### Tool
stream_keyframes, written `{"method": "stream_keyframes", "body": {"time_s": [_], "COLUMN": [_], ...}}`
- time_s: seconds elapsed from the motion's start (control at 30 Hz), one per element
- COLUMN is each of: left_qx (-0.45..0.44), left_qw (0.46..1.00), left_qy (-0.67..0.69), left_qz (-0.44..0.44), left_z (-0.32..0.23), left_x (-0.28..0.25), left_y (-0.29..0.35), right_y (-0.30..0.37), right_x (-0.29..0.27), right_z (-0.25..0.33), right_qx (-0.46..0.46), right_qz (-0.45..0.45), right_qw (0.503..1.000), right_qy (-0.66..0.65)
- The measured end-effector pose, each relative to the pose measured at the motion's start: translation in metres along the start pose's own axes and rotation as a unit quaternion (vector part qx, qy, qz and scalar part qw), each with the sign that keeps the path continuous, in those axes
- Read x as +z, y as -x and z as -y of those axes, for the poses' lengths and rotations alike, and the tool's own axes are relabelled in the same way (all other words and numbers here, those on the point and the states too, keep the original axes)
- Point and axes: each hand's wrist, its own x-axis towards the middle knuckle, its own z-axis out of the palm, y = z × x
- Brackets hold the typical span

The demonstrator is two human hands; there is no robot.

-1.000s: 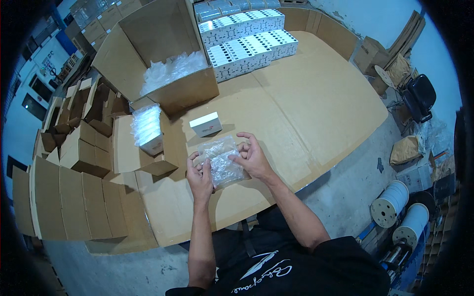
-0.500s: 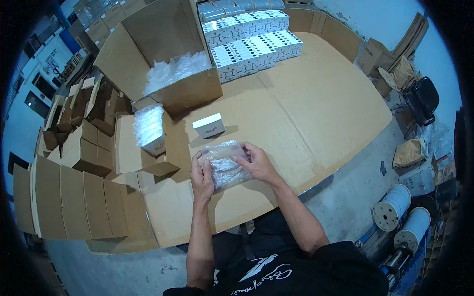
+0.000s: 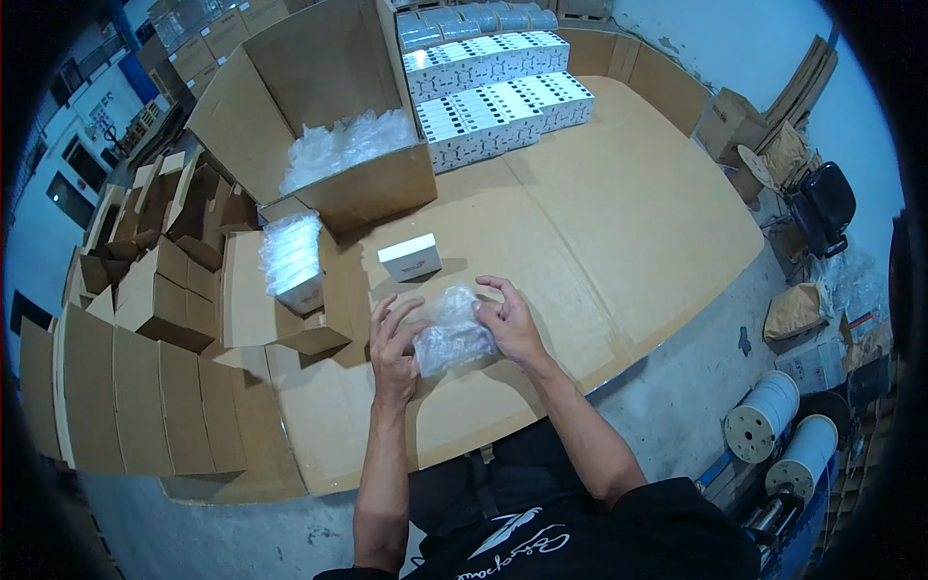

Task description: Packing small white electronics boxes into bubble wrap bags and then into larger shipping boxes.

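Observation:
A clear bubble-wrap bag is between my hands above the near part of the cardboard-covered table. My right hand grips its right edge, with the thumb on the plastic and the index finger raised. On the left side, my left hand has its fingers spread and curved, the thumb side close to the bag. Just beyond the bag, a small white box stands on the table. To the left, an open brown carton holds several bubble-wrapped white boxes.
A big open carton of bubble-wrap bags stands at the back left. Beside it are stacked rows of white boxes. Empty brown cartons crowd the left edge. The cardboard table top stretches to the right; spools sit beyond it.
My left fingers have spread and come away from the bag's left side. The bag's upper part has bunched narrower, and my right index finger has lifted.

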Motion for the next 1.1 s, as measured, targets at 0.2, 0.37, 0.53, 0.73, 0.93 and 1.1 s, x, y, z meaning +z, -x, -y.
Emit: {"method": "stream_keyframes", "body": {"time_s": [0.2,0.37,0.53,0.73,0.93,1.1], "left_qx": [-0.306,-0.361,-0.377,-0.37,-0.386,-0.375], "left_qw": [0.911,0.89,0.878,0.831,0.838,0.849], "left_qy": [0.276,0.273,0.289,0.415,0.379,0.363], "left_qz": [-0.034,0.059,0.059,-0.009,0.069,0.081], "left_z": [0.014,0.013,0.02,0.011,0.004,0.006], "left_x": [0.007,0.01,0.003,0.008,0.003,0.005], "left_y": [0.018,0.019,0.014,0.01,0.008,0.008], "right_y": [0.004,0.008,0.009,0.009,-0.01,-0.035], "right_x": [0.005,0.029,0.031,0.031,0.013,-0.005], "right_z": [0.006,-0.005,-0.006,-0.007,0.003,0.035], "right_qx": [-0.255,-0.144,-0.106,-0.118,-0.071,-0.064], "right_qz": [0.01,-0.016,-0.12,-0.046,0.03,-0.029], "right_qw": [0.949,0.98,0.976,0.98,0.989,0.988], "right_qy": [0.186,0.135,0.15,0.155,0.124,-0.134]}}
